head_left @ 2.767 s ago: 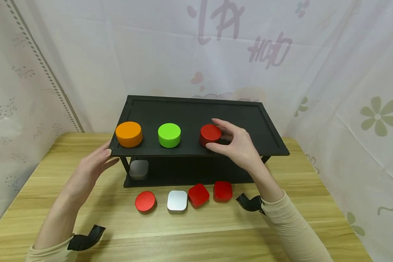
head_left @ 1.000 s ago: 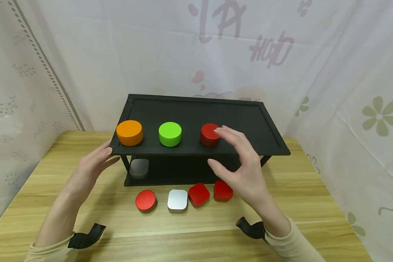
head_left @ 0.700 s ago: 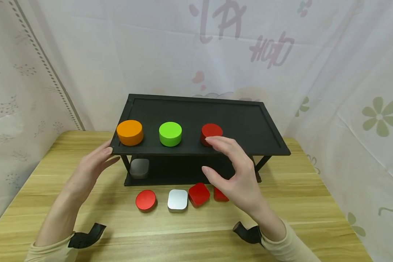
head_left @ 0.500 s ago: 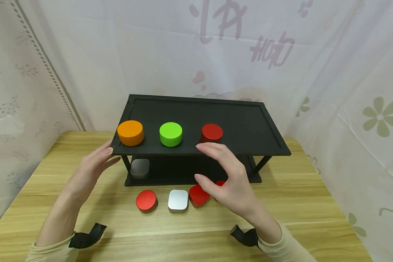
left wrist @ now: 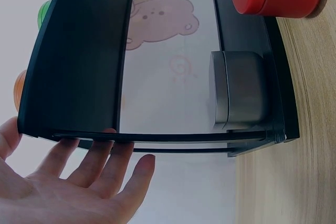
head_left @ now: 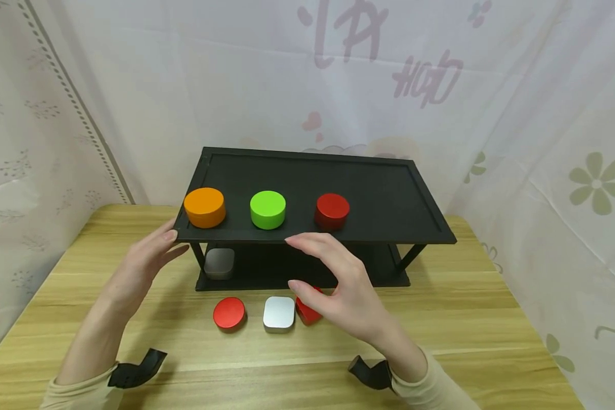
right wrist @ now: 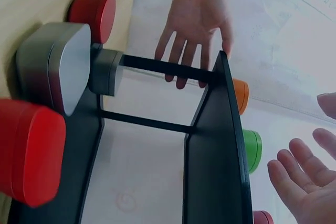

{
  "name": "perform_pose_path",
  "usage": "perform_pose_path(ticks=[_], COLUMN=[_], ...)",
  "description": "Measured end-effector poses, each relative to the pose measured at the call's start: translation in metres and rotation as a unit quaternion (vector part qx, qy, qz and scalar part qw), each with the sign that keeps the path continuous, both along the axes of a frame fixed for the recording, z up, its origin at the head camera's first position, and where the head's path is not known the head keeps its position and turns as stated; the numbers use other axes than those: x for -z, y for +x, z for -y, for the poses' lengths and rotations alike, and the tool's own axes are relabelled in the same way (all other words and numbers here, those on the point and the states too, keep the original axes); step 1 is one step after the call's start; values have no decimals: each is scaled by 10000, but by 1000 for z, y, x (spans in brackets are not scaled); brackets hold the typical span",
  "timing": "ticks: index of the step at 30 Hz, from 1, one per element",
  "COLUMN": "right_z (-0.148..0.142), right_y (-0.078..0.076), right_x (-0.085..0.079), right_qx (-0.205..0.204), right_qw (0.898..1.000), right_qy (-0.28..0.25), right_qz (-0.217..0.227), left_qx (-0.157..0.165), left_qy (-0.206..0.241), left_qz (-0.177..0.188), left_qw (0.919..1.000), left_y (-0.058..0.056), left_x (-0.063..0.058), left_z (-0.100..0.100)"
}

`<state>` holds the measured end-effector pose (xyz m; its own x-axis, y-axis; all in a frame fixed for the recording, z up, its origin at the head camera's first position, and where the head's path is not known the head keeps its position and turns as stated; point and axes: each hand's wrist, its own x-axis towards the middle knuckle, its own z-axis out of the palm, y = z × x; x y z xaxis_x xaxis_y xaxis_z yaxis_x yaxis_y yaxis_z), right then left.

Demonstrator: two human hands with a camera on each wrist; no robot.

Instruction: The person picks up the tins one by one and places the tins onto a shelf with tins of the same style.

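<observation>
My left hand (head_left: 143, 256) rests at the left end of a black two-tier shelf (head_left: 369, 193). Its thumb touches the top board's front corner, and its extended fingers (left wrist: 113, 169) lie against the side bars. My right hand (head_left: 343, 285) hovers before the shelf's front edge, fingers and thumb spread apart, holding nothing. Along the top board stand three round lidded tins: orange (head_left: 205, 208), green (head_left: 268, 210) and dark red (head_left: 331, 212). Below the right hand, a red square tin (head_left: 307, 310) is partly hidden; a silver square tin (head_left: 279, 313) lies just left of it.
On the lower tier's left end sits a grey square tin (head_left: 219, 263). A red round tin (head_left: 229, 314) stands on the wooden table (head_left: 210, 376) in front. Printed white cloth (head_left: 266, 74) hangs behind and at both sides.
My right hand has let go of the dark red tin on the top board and moved down and left, covering another red square tin on the table. The left hand stays put.
</observation>
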<state>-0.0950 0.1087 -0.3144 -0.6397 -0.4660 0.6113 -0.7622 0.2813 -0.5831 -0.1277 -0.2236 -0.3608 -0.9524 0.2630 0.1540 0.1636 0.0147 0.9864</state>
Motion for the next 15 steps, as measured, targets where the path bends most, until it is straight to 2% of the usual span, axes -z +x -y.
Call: perform_pose_path(ticks=[6, 15], right_z=[8, 22], right_y=[2, 1], right_x=[5, 15], right_qx=[-40, -130], right_qw=[9990, 9976], right_qy=[98, 153], right_qz=[426, 659], left_qx=[21, 32], left_qy=[11, -62], left_qz=[-28, 20], left_qw=[10000, 10000], left_y=[-1, 0], left_x=[0, -2], left_z=[1, 0])
